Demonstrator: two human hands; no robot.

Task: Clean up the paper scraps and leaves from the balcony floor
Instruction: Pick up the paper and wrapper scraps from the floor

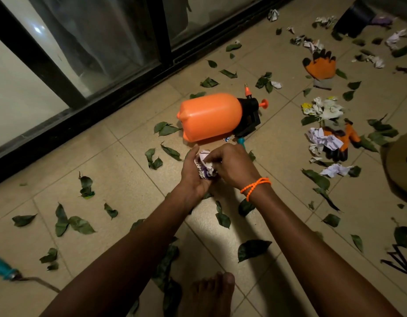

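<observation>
Head view: hands [211, 168] around paper scraps [206, 165].

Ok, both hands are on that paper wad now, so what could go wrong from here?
1. The left hand and right hand are both taken up by the paper wad; adding more scraps may spill it.
2. The bare foot stands among leaves, with a dark pronged tool close by: a likely slip or jab.
3. The sprayer lies on its side just beyond the hands and could get knocked and roll.
</observation>
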